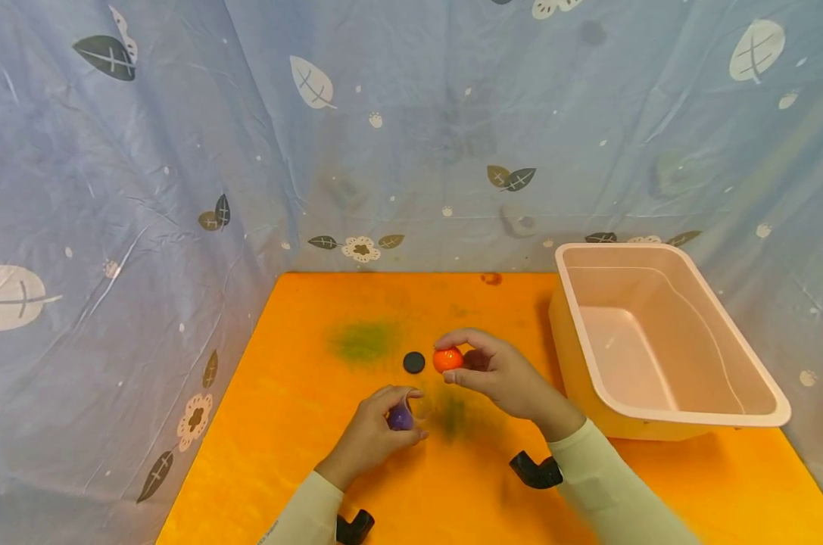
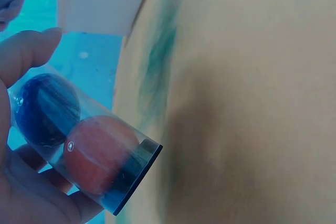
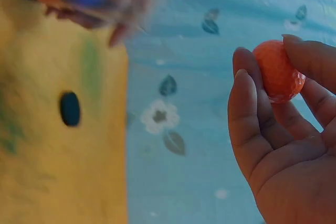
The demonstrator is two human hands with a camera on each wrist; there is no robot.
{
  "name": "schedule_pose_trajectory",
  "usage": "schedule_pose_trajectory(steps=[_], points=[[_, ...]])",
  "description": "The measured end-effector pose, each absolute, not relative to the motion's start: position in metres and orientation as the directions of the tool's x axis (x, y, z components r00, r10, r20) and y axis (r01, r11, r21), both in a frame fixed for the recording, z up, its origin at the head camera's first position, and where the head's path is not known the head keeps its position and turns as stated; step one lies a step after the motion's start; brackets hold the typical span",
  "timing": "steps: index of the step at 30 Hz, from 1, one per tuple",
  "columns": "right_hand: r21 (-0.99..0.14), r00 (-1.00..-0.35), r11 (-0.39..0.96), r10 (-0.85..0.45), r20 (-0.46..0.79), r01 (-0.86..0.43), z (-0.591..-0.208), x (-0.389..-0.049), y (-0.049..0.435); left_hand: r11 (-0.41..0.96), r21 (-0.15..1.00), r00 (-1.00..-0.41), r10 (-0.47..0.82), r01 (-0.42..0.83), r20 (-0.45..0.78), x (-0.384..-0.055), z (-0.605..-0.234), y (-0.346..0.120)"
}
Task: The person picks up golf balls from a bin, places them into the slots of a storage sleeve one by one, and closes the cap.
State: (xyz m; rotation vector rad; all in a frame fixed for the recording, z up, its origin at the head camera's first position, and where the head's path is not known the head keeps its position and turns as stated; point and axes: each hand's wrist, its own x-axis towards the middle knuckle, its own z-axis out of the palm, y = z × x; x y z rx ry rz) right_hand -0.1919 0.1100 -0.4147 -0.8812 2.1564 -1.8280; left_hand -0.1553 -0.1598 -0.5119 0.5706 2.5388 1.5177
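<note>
Head view: an orange desk (image 1: 282,363), smudged green in patches, meets a creased blue sheet (image 1: 411,151) printed with leaves and flowers, which hangs behind and at both sides. A pale bin (image 1: 697,418) stands on the desk's right part. Dark lettering shows on the left sleeve (image 1: 302,515) — too small to read. The left hand (image 1: 373,428) has its fingers curled round a clear tube (image 2: 93,107), raised over the desk; inside sit a purple ball (image 2: 47,109) and a reddish ball (image 2: 100,156). The right hand (image 1: 486,371) pinches an orange ball (image 1: 448,359) off the desk — fingers parted only by its width. Near it, a black disc (image 1: 414,362) lies flat on the desk.
</note>
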Motion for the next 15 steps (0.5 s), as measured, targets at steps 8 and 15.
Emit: schedule_pose_trajectory(steps=[8, 15], points=[[-0.974, -0.810, 0.077, -0.572, 0.132, -0.213, -0.443, -0.179, 0.092, 0.403, 0.873, -0.916, 0.386, 0.274, 0.110, -0.155, -0.514, -0.158], [-0.969, -0.811, 0.109, -0.573, 0.122, -0.223, -0.455, -0.175, 0.086, 0.405, 0.874, -0.921, 0.375, 0.267, 0.108, -0.154, -0.514, -0.157]])
